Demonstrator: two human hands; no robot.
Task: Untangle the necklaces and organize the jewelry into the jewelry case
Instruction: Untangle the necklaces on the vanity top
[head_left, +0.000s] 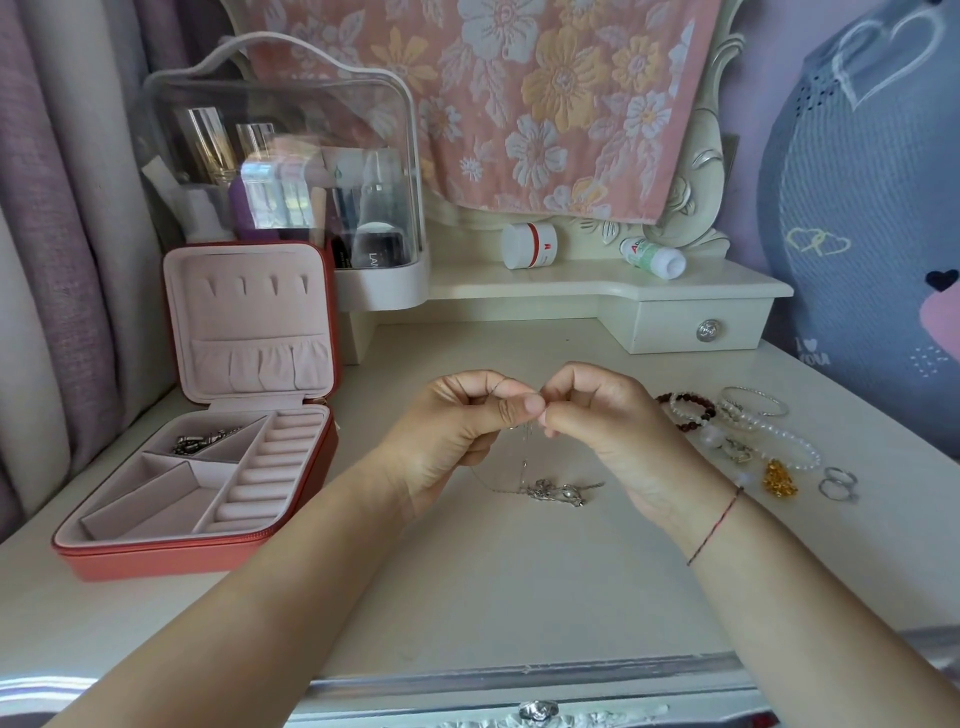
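My left hand (457, 421) and my right hand (597, 410) are held together above the middle of the dresser top, both pinching a thin silver chain between thumb and fingers. The chain hangs down to a tangle of silver necklaces (553, 491) lying on the table below. The open jewelry case (208, 551), coral outside and pink inside, stands at the left; a silver piece (200, 441) lies in its back compartment. Beaded bracelets (691, 410), pearl strands (779, 436), a gold piece (778, 478) and two silver rings (837, 483) lie at the right.
A clear-lidded cosmetics box (291, 171) stands behind the case. Two white jars (530, 245) lie on the raised shelf, above a small drawer (701, 327). A floral towel (545, 98) hangs over the mirror. A large blue plush (862, 218) leans at the right edge.
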